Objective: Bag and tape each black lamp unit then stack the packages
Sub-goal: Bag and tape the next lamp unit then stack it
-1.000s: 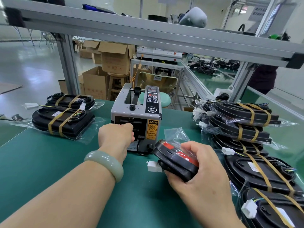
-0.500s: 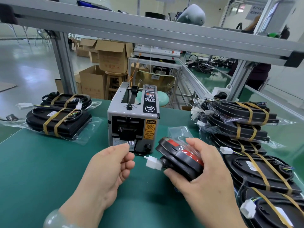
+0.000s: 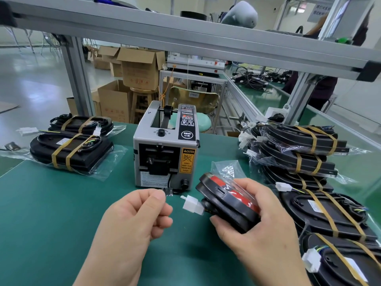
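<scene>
Two-handed, working low over a green-matted bench [image 3: 51,213]. Pinching a small strip of clear tape [image 3: 169,191] between thumb and forefinger of the left hand [image 3: 134,219], with the other fingers curled loosely toward the palm. Gripping, in the right hand [image 3: 257,230], an oval black lamp unit with a red face [image 3: 224,203], thumb lying across its top and fingers wrapping underneath. Holding that unit tilted just above the mat, inside a clear plastic bag [image 3: 226,168] with the loose end sticking up behind. Pointing a white plastic connector [image 3: 192,205] from the unit's left end toward the tape strip, near it but not touching. Facing a grey box-shaped tape dispenser with a yellow caution label [image 3: 165,145], standing upright mid-bench just beyond both hands. Sitting between finished work on either side: to the left, two bagged black units bound with tan bands [image 3: 70,149], one behind the other; to the right, a leaning stack of banded black packages [image 3: 299,149], with more of the same lying flat [image 3: 325,215] close beside the right hand.
</scene>
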`<state>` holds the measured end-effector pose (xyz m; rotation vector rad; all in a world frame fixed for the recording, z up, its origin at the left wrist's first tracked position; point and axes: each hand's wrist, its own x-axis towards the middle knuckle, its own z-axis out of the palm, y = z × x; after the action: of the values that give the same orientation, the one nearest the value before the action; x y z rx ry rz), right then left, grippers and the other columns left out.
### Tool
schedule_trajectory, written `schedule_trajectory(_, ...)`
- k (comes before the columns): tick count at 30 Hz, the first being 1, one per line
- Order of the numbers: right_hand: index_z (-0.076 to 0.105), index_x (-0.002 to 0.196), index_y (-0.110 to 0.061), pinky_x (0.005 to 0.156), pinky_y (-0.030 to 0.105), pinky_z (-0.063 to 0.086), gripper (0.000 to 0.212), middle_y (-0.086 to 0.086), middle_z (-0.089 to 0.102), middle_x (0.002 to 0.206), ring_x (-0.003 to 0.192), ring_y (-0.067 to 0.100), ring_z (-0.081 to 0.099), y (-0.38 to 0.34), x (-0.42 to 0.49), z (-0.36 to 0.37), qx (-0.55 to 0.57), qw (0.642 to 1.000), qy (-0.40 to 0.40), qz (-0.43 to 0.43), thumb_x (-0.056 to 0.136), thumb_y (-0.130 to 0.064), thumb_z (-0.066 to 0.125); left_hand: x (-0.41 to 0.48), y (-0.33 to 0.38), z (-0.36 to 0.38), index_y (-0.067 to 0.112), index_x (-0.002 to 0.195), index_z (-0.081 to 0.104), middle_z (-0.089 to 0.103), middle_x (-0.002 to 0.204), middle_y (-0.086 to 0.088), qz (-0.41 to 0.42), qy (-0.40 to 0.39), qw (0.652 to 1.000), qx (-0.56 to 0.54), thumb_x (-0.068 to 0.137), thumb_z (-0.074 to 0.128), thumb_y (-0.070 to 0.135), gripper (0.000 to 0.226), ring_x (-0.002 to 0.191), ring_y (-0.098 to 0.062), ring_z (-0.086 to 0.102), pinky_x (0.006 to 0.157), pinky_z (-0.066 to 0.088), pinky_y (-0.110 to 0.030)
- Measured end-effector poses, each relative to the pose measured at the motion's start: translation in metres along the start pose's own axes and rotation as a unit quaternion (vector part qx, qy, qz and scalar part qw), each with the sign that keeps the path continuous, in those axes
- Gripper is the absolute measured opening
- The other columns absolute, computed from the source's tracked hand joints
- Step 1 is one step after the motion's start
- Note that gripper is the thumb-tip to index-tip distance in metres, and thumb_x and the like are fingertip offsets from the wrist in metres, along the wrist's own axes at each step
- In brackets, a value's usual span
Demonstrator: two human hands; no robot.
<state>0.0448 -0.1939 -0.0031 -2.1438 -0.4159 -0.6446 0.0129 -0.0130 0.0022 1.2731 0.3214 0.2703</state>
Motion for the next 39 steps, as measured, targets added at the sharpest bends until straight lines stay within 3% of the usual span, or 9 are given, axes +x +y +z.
schedule_trajectory(3,0.049,0.105,-0.055,0.077,0.009,0.043,0.063,-0.026,0.058,0.107,0.091,-0.001,0.060,0.000,-0.002,0.001,0.008,1.000,0.003,-0.005,0.049,-0.040,0.076,-0.006,0.008,0.003,0.030,0.062,0.072,0.072,0.070,-0.002,0.049,-0.016,0.999,0.018,0.064,0.081,0.040,0.014,0.060,-0.011,0.064,0.059,0.047,-0.029)
schedule_trajectory(6,0.051,0.104,-0.055,0.076,0.007,0.043,0.063,-0.023,0.060,0.105,0.090,0.001,0.061,0.000,-0.004,0.002,0.007,1.000,0.012,-0.023,0.049,-0.036,0.077,-0.008,0.010,0.004,0.030,0.074,0.074,0.075,0.085,0.001,0.067,-0.040,0.996,0.053,0.049,0.066,0.058,0.039,0.078,-0.016,0.063,0.077,0.048,-0.041)
schedule_trajectory(10,0.052,0.104,-0.054,0.078,0.009,0.044,0.067,-0.023,0.060,0.105,0.091,0.004,0.063,0.002,-0.007,0.003,0.005,0.998,0.035,-0.050,0.049,-0.030,0.079,-0.011,0.016,0.008,0.028,0.065,0.072,0.071,0.105,0.019,0.062,-0.075,0.991,0.092,0.051,0.062,0.059,0.036,0.089,0.006,0.064,0.098,0.044,-0.045)
schedule_trajectory(14,0.058,0.109,-0.035,0.080,0.019,0.048,0.063,-0.018,0.060,0.107,0.094,0.008,0.063,0.005,-0.009,0.004,0.012,0.995,0.049,-0.090,0.051,-0.024,0.082,-0.014,0.018,0.010,0.027,0.060,0.068,0.069,0.110,0.022,0.071,-0.137,0.977,0.145,0.055,0.060,0.058,0.032,0.108,0.012,0.057,0.106,0.037,-0.041)
schedule_trajectory(17,0.066,0.108,-0.020,0.079,0.037,0.053,0.057,-0.008,0.063,0.110,0.097,0.017,0.064,0.009,-0.013,0.006,0.009,0.992,0.049,-0.117,0.054,-0.022,0.084,-0.016,0.019,0.010,0.027,0.066,0.072,0.064,0.112,0.032,0.077,-0.155,0.969,0.177,0.054,0.059,0.059,0.037,0.111,0.011,0.056,0.107,0.037,-0.039)
schedule_trajectory(21,0.067,0.109,-0.015,0.078,0.042,0.053,0.058,-0.005,0.064,0.111,0.101,0.018,0.064,0.010,-0.015,0.007,0.007,0.991,0.053,-0.124,0.055,-0.024,0.085,-0.018,0.019,0.009,0.026,0.067,0.073,0.062,0.115,0.031,0.077,-0.156,0.963,0.207,0.050,0.059,0.061,0.041,0.105,0.010,0.060,0.104,0.040,-0.035)
schedule_trajectory(27,0.056,0.115,-0.028,0.080,0.045,0.052,0.071,-0.016,0.057,0.116,0.107,0.015,0.061,0.007,-0.016,0.010,-0.006,0.990,0.049,-0.136,0.050,-0.022,0.085,-0.021,0.021,0.012,0.031,0.058,0.070,0.059,0.116,0.027,0.083,-0.146,0.953,0.251,0.060,0.062,0.043,0.015,0.088,0.019,0.060,0.067,0.037,0.003)
schedule_trajectory(31,0.056,0.114,-0.028,0.080,0.045,0.052,0.068,-0.016,0.057,0.116,0.108,0.014,0.061,0.006,-0.016,0.010,0.001,0.990,0.053,-0.134,0.052,-0.024,0.085,-0.021,0.020,0.013,0.030,0.054,0.070,0.059,0.115,0.026,0.093,-0.134,0.956,0.245,0.076,0.069,0.039,0.024,0.081,0.018,0.061,0.065,0.037,0.003)
schedule_trajectory(39,0.058,0.113,-0.027,0.079,0.044,0.053,0.066,-0.014,0.059,0.115,0.107,0.012,0.061,0.005,-0.017,0.011,-0.009,0.990,0.058,-0.128,0.053,-0.026,0.085,-0.023,0.022,0.016,0.029,0.056,0.071,0.057,0.115,0.028,0.098,-0.132,0.955,0.248,0.068,0.067,0.031,0.012,0.075,0.014,0.064,0.064,0.037,0.003)
